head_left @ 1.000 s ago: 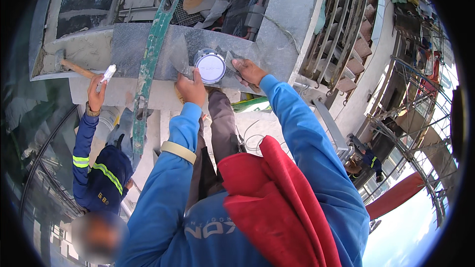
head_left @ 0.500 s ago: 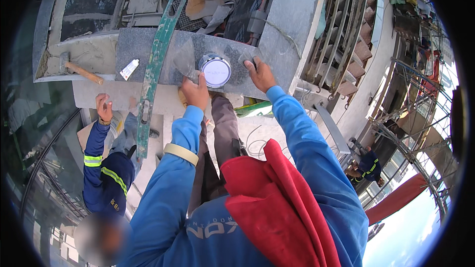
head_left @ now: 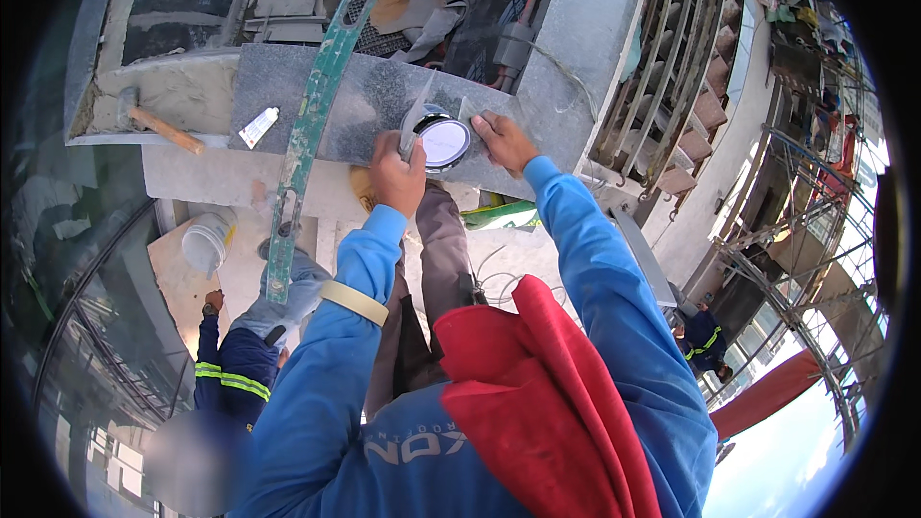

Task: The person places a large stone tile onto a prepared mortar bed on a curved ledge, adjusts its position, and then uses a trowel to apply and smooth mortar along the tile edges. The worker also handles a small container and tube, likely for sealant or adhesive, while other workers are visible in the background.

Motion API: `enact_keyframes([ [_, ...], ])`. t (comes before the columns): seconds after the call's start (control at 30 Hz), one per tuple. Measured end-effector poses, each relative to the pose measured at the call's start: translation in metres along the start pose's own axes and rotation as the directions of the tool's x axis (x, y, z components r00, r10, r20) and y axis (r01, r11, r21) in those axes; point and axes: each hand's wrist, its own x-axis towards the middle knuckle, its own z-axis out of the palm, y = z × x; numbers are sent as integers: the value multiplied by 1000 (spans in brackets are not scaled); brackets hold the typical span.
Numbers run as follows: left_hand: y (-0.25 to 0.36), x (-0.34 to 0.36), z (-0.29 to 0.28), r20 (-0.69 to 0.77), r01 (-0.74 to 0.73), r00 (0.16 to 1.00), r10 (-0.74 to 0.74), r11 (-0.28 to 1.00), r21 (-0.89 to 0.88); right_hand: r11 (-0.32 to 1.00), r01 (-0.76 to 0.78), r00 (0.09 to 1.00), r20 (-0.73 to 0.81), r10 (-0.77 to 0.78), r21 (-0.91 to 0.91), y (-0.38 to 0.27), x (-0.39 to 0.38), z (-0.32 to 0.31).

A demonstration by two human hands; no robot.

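Wrapping its fingers round the handle, the left hand (head_left: 398, 177) has a closed grip on a scraper (head_left: 419, 110), blade pointing away from the body at the left side of the can (head_left: 444, 145). The right hand (head_left: 506, 144) is at the can's right side, its grip closed, apparently on a second blade (head_left: 466, 113) whose handle is hidden. The can stands between the hands, lid upward, near the front edge of the grey slab (head_left: 365, 120). Whether either blade touches the can cannot be told.

Caution: uneven side pressure could tip the can or slide it over the front edge, towards the legs (head_left: 443, 230) below. A blade slipping off the rim could strike the opposite hand, since the two are close together.

Farther left, the green level (head_left: 326, 77) lies across the slab and projects beyond its front edge; a knock from the left sleeve (head_left: 336, 326) could swing it into the white tube (head_left: 259, 128). The hammer (head_left: 168, 129) rests with its handle end at the ledge's edge, where a passing arm could dislodge it
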Motion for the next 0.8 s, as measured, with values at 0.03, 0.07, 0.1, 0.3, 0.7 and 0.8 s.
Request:
enact_keyframes([
  [0.03, 7, 1, -4, 2, -23, 1000, 23, 1000, -2, 999, 15, 998, -62, -13, 33, 1, -3, -1],
  [0.07, 13, 1, -8, 3, -64, 998, 64, 998, -8, 997, 34, 993, -115, -26, 68, 3, -7, -2],
  [0.1, 18, 2, -14, 4, -103, 995, 103, 994, -19, 994, 31, 987, -161, -13, 105, 6, -12, -2],
  [0.3, 4, 18, -75, -140, -349, 921, 363, 930, 113, 969, -39, 954, -278, 109, 245, 37, -48, -7],
  [0.7, -122, 42, -52, 179, -419, 908, 379, 812, 407, 988, 22, 892, -450, 50, 153, 100, -92, 18],
  [0.8, -119, 15, -50, 134, -340, 940, 313, 883, 324, 976, 53, 865, -479, -151, -211, 75, -109, 25],
])
